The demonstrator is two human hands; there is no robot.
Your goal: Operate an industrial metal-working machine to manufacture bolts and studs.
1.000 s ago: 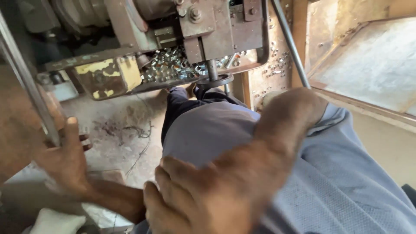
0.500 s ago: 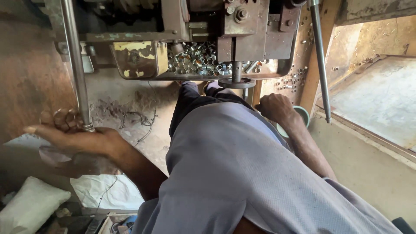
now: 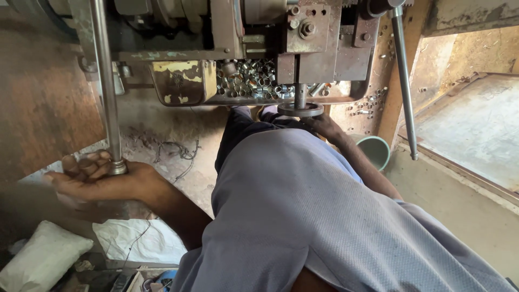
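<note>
— At the far left, what is the left hand (image 3: 94,176) doing?

— It lies palm up, fingers curled loosely around the bottom end of a long steel rod (image 3: 105,81) that stands upright from the machine (image 3: 243,32) above.

— And in the middle?

— A tray (image 3: 259,86) under the machine holds a heap of small metal rings (image 3: 251,81). Just right of them sits a round metal disc (image 3: 300,110).

— The right hand (image 3: 319,123)?

— It reaches up beneath that disc, touching it. Whether its fingers are closed I cannot tell. A green bucket (image 3: 373,151) stands near the forearm, and a second thin rod (image 3: 404,81) hangs at the right.
</note>
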